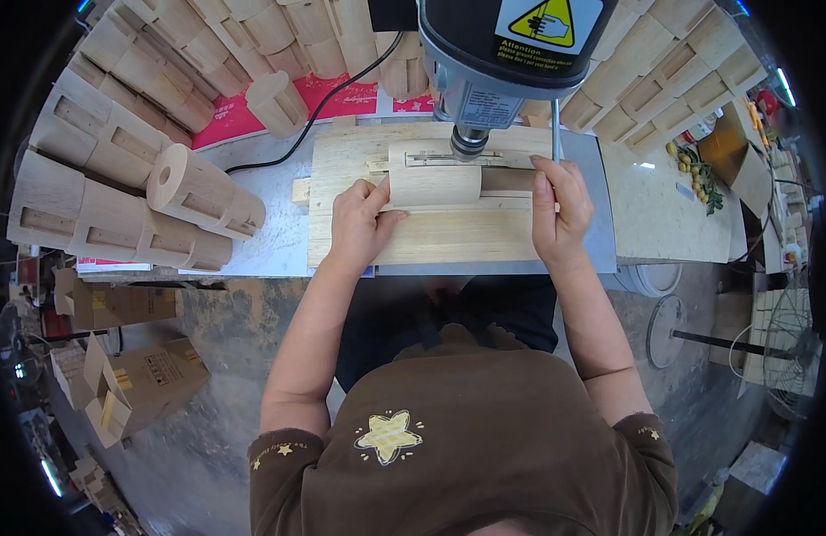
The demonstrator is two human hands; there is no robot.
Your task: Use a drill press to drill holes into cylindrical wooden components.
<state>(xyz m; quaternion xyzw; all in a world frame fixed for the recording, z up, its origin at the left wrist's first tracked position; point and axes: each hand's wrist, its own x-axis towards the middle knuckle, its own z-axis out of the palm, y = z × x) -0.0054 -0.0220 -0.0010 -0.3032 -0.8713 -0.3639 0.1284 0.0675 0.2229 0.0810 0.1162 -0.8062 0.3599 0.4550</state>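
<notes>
Wood meets the left hand [359, 219], its fingers curled at the left end of the cylinder [435, 188], thumb apart, likely to steady it; whether they grip, I cannot tell. Thumb and forefinger of the right hand [560, 210] come close together near the rod [556, 125]; what they pinch is unclear. Between the hands, the cylinder lies on its side below the chuck [469, 143], seemingly to present its slot [431, 160]. Beneath, a board [431, 241] supports it. Farther out, blanks [207, 195] crowd the table [283, 228], perhaps for easy reach.

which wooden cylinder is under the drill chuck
The cylinder lying on the flat board, with the left hand at its left end; the other cylinders are off the board.
</notes>
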